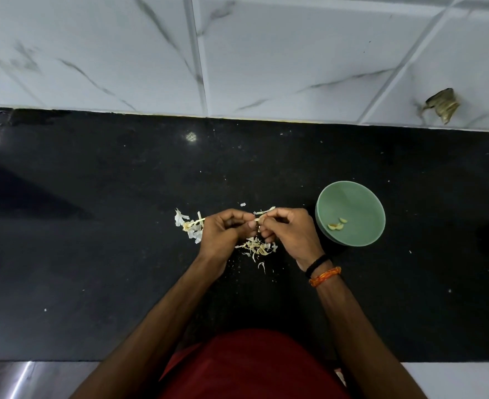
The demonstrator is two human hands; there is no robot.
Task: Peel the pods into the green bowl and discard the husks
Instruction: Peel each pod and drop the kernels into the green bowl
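Observation:
My left hand [223,233] and my right hand [290,231] meet above the black counter, and both pinch one small pale pod [259,219] between fingertips. A thin strip of husk [265,210] curls up from it. Loose husks [259,248] lie in a heap just below my hands. More white husk pieces [187,224] lie left of my left hand. The green bowl [349,197] stands to the right of my right hand, with a few peeled pieces [336,224] inside.
The black counter [93,226] runs wide to the left and right, dotted with small crumbs. A white marble-tiled wall [237,53] rises behind it, with a brownish scrap [441,106] stuck at the right. The counter's front edge lies near my body.

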